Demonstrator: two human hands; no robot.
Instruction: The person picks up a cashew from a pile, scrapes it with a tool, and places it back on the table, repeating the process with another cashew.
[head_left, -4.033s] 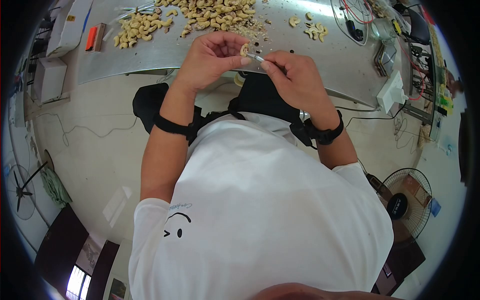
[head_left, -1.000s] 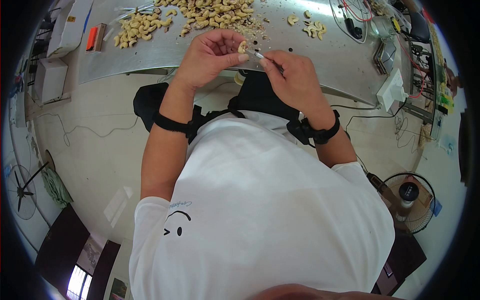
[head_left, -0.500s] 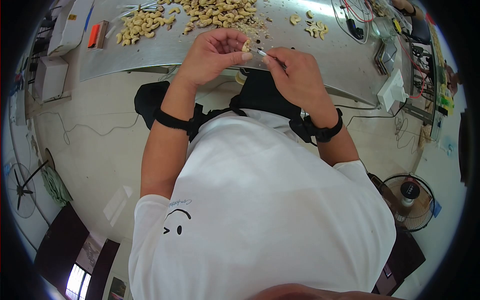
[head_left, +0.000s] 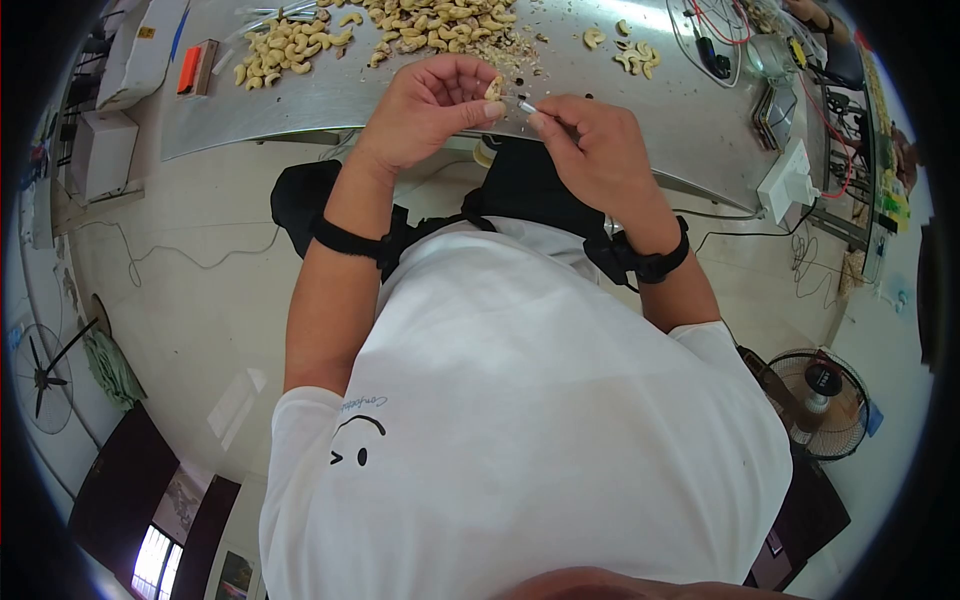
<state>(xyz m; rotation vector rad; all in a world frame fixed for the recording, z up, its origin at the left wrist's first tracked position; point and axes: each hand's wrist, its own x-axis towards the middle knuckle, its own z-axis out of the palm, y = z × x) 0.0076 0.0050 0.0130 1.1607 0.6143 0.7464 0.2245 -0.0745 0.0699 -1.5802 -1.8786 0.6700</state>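
Left hand (head_left: 430,105): raised in front of the chest at the near edge of the metal table (head_left: 330,100), forearm angled up from the elbow, wrist bent slightly inward. Fingers curled, thumb and fingertips pinched together on a single cashew (head_left: 494,88), held at the fingertips with the palm turned toward the other hand.

Right hand (head_left: 590,150): level with the left, back of the hand facing up, knuckles folded. Thumb and forefinger are clamped on a small metal tool (head_left: 525,105). Its bright tip pokes out toward the left grip and meets the cashew, or lies just beside it; contact is too small to tell for sure.

The two grips sit nearly together, the nut between them, just above the table edge.

Black wrist strap (head_left: 350,242) on the left forearm, well back from the grip; a matching strap (head_left: 655,262) on the right wrist.

Beyond the grips, on the table: large heap of cashews (head_left: 440,22) with husk crumbs straight ahead of the left fingers. Smaller pile (head_left: 285,45) farther out on the left-hand side, an orange block (head_left: 188,70) past it. A few kernels (head_left: 635,55) ahead of the right hand. White plug box (head_left: 785,180) well off to the right.
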